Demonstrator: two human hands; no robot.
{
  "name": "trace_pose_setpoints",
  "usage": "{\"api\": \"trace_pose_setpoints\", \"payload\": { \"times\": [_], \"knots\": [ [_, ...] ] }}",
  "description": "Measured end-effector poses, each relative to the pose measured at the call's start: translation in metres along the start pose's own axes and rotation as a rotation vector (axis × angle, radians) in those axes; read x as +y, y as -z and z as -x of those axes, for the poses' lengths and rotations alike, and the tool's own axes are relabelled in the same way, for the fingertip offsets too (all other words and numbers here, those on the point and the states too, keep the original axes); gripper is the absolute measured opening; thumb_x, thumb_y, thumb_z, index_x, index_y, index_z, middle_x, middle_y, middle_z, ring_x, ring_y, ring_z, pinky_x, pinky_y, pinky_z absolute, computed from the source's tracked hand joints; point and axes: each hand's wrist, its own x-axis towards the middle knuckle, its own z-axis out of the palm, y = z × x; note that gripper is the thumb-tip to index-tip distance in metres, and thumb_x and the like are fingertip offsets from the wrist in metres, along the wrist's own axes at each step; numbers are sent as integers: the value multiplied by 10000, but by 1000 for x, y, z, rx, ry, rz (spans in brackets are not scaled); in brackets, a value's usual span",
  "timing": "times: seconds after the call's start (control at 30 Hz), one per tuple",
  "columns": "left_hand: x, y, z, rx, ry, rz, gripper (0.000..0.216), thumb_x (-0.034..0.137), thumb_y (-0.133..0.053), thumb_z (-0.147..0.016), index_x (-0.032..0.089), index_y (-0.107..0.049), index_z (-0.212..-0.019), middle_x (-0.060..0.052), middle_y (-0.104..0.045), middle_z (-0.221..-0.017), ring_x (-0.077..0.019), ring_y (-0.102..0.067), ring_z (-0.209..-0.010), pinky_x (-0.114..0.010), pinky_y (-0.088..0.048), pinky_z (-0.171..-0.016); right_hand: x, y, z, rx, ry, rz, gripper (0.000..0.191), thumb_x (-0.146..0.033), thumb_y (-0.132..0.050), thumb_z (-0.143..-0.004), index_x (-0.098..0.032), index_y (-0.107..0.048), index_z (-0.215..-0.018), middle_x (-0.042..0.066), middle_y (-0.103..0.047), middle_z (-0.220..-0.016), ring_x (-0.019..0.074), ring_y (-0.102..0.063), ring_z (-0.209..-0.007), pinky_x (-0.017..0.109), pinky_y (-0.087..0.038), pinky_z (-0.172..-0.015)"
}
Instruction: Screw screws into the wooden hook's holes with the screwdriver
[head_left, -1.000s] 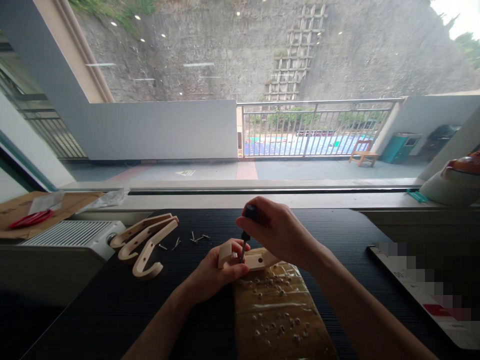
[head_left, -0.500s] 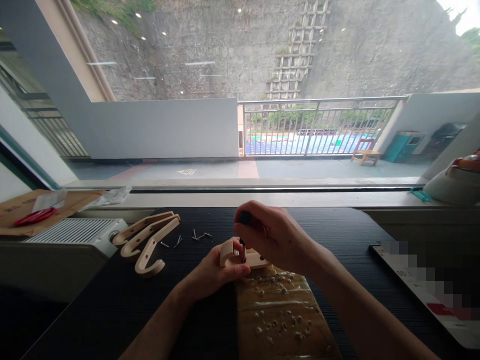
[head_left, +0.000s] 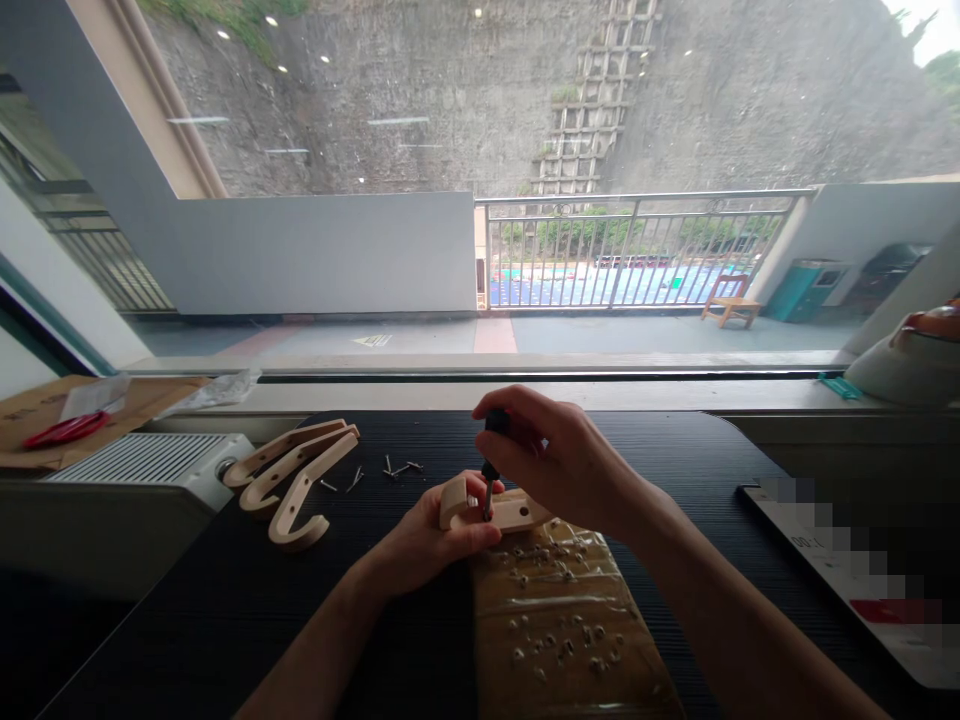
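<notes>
My left hand (head_left: 442,520) is closed around the curved end of a pale wooden hook (head_left: 510,512), which lies on a tape-wrapped board (head_left: 562,650) pitted with small holes. My right hand (head_left: 551,445) grips the dark handle of a screwdriver (head_left: 491,470). The screwdriver stands nearly upright, its shaft reaching down to the hook close to my left fingers; whether a screw sits under the tip is hidden. Another hole shows on the hook, right of the shaft. Several more wooden hooks (head_left: 300,500) lie to the left, with loose screws (head_left: 401,469) beside them.
The black table (head_left: 390,640) meets a window sill at the back. On the left stand a white radiator (head_left: 150,460) and cardboard (head_left: 37,400) with red-handled scissors (head_left: 67,428). A flat white-and-black object (head_left: 840,590), partly blurred out, lies at the right edge.
My right hand has risen slightly and its fingers have loosened around the handle, exposing more of the screwdriver. My left hand and the hook stay in place.
</notes>
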Motion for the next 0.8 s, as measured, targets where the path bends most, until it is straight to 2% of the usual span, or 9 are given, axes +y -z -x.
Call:
{"api": "trace_pose_setpoints", "payload": {
  "times": [0.13,0.37,0.57,0.67,0.8],
  "knots": [
    [0,1,1,-14,-11,-25,178,223,-671,-705,163,-527,-790,29,-518,-771,-107,-474,-710,-213,-381,-684,-2,0,0,-41,14,-28,175,-338,-451,-874,-195,-534,-930,-41,-505,-633,70,-419,-555,219,-318,-522],
    [5,-1,1,-11,-47,-50,163,208,-656,-701,154,-532,-792,-34,-539,-1038,-150,-512,-849,-234,-400,-734,8,-5,-2,84,-80,68,276,-421,-474,-846,-172,-495,-729,-54,-371,-547,69,-325,-517,227,-262,-476],
    [3,-1,1,8,-4,-77,185,234,-661,-707,163,-523,-806,4,-556,-872,-132,-515,-777,-227,-399,-722,3,3,0,12,17,5,170,-334,-487,-848,-188,-553,-901,-47,-468,-607,69,-382,-545,218,-302,-514],
    [4,-1,1,6,-14,-97,174,229,-657,-714,166,-524,-806,17,-541,-813,-138,-512,-782,-228,-398,-730,3,4,1,-16,21,2,198,-361,-476,-857,-178,-550,-845,-40,-474,-613,71,-388,-559,219,-295,-513],
    [7,-1,1,-3,-20,-125,151,215,-641,-728,165,-525,-811,-8,-563,-896,-165,-523,-859,-242,-401,-764,7,-5,1,22,-50,38,262,-417,-499,-837,-170,-524,-755,-47,-421,-567,70,-358,-532,223,-267,-491]
  ]
}}
